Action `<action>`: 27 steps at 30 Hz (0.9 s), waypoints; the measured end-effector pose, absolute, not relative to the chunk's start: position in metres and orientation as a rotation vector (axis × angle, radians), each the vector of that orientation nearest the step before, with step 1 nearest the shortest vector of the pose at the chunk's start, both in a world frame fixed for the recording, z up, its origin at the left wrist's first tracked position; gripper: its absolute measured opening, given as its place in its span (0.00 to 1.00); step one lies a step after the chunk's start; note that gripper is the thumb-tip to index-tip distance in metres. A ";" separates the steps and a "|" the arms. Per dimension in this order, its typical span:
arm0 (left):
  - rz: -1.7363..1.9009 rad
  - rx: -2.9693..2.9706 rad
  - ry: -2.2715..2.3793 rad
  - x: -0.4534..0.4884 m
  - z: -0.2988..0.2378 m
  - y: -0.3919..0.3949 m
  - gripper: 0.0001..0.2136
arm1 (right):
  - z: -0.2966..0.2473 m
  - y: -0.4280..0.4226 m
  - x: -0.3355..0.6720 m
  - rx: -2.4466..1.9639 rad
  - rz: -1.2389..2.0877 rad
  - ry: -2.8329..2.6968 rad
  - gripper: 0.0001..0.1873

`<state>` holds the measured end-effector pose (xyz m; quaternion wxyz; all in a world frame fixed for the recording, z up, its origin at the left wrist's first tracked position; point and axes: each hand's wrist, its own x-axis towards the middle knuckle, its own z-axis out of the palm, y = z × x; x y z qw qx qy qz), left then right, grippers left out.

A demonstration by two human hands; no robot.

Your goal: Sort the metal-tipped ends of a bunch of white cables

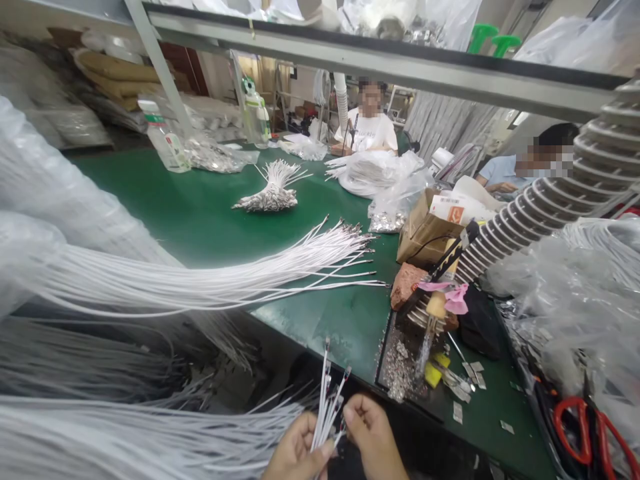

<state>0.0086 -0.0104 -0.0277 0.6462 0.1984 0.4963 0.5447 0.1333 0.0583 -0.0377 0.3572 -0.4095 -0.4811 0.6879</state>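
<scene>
Left hand [295, 453] and right hand [373, 437] close together below the green table [200, 213], both grips pinching a small bunch of white wires [327, 400]; big wire bundle [225, 277] on the table above; red scissors [583, 430] far right

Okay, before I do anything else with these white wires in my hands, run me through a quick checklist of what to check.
1. Small bunch of white wires held by both hands: ok, left hand and right hand pinch it from either side.
2. Metal tips of the bunch level: not ok, they stand at uneven heights.
3. Long wire bundle resting on the green table: ok, ends fanned out on it.
4. Red-handled scissors away from the hands: ok, off to the right.
5. Tray of metal scraps away from the bunch: ok.
6. Wire count in the bunch: cannot tell.
</scene>
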 end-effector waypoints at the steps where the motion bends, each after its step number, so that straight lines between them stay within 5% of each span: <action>1: 1.239 0.442 1.141 0.009 -0.024 -0.011 0.17 | -0.034 0.059 0.134 -1.058 1.787 -1.272 0.20; 27: 1.226 0.196 1.088 0.010 0.002 -0.002 0.09 | -0.015 0.063 0.143 -0.949 1.833 -1.547 0.09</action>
